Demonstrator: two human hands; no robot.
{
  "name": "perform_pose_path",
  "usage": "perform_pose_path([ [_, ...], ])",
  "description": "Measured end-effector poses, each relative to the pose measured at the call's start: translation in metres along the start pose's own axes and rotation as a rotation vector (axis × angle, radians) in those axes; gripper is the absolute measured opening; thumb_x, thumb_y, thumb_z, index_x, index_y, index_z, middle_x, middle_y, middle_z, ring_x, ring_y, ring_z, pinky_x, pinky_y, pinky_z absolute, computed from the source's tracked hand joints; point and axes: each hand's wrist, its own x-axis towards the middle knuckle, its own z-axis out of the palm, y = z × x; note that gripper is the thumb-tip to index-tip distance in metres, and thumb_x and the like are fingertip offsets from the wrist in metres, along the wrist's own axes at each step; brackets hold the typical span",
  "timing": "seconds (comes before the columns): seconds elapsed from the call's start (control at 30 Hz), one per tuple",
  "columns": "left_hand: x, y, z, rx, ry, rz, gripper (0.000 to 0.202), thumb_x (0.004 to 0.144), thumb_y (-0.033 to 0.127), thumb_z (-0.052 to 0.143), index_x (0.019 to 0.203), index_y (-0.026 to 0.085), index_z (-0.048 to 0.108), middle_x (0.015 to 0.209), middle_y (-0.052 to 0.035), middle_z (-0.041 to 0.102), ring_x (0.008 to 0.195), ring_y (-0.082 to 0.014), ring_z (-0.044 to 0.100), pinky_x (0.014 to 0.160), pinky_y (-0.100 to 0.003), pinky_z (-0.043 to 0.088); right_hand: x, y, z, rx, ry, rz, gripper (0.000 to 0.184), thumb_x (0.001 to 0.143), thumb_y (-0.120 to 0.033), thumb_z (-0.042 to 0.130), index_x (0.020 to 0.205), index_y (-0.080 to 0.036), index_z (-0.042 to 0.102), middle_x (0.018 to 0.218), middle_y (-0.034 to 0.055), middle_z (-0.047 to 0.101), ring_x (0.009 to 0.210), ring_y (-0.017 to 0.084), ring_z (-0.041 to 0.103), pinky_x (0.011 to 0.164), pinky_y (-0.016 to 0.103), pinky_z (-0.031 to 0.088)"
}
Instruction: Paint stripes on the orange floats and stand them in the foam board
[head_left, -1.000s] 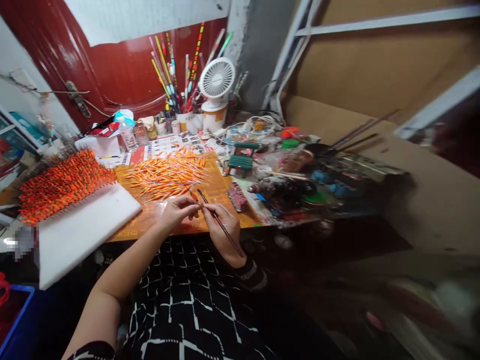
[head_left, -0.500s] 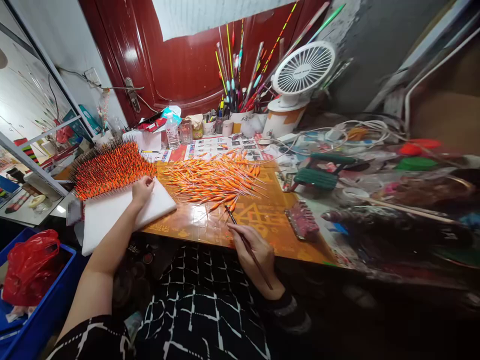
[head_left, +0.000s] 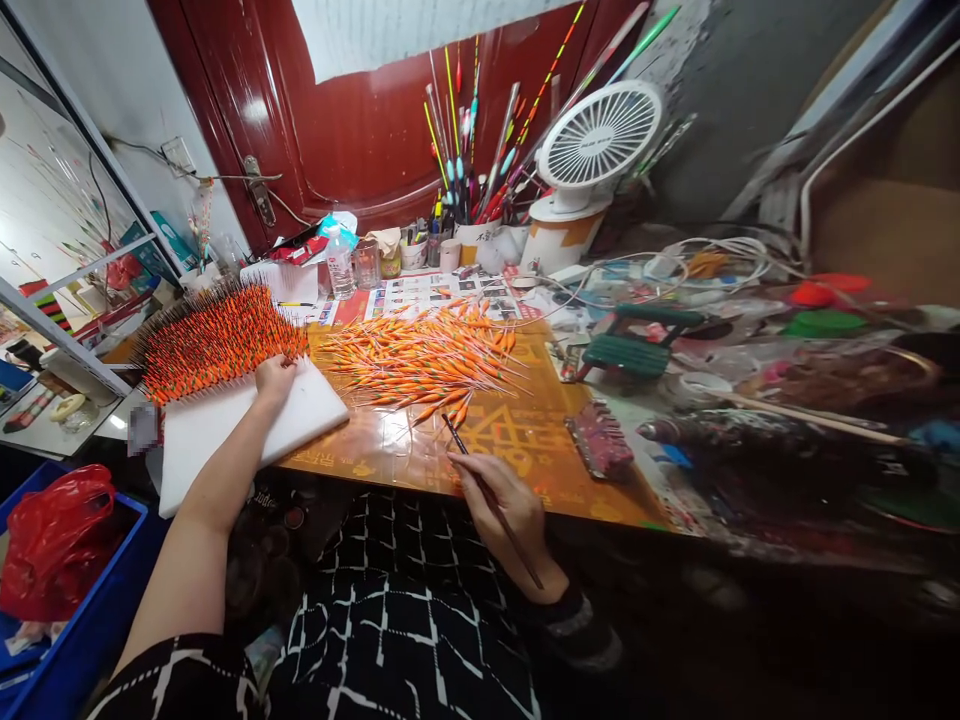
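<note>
You are pinching a brush point(head_left: 461, 441) in your right hand point(head_left: 499, 510), your left hand point(head_left: 274, 378) resting, fingers together, on a foam block point(head_left: 225, 440) packed with floats point(head_left: 221, 340), a loose pile point(head_left: 420, 360) remaining.

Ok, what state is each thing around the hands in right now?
Left hand: resting on the foam board, holding nothing
Right hand: pinching the rod
Thin dark rod: tilted, tip above the table
White foam board: lying flat
Stuck orange floats: densely packed, spiking upward
Loose orange floats: heaped on the table
Desk fan: upright; running cannot be told

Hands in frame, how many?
2. The left hand rests on the white foam board; the right hand holds a thin dark stick above the table's near edge. No others visible.
</note>
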Motion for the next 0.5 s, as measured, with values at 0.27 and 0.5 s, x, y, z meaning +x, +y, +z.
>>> perform_pose_path([
  [0.27, -0.003, 0.007, -0.017, 0.103, -0.055, 0.022, 0.027, 0.088, 0.028, 0.059, 0.101, 0.015, 0.079, 0.105, -0.0128, 0.079, 0.095, -0.0253, 0.068, 0.083, -0.031, 0.045, 0.001, -0.011, -0.006, 0.061, 0.060, 0.150, 0.015, 0.098, -0.028, 0.060, 0.106, -0.024, 0.073, 0.101, 0.0066, 0.077, 0.090, 0.022, 0.074, 0.085, 0.038, 0.063],
  [0.5, -0.024, 0.057, -0.029, 0.347, -0.064, 0.299, 0.029, 0.092, 0.038, 0.056, 0.095, 0.018, 0.078, 0.094, -0.0146, 0.077, 0.088, -0.0295, 0.069, 0.074, -0.034, 0.043, -0.001, -0.013, -0.059, -0.047, 0.197, 0.260, 0.022, 0.100, -0.029, 0.057, 0.116, -0.024, 0.071, 0.100, 0.0067, 0.076, 0.086, 0.020, 0.073, 0.080, 0.036, 0.062],
])
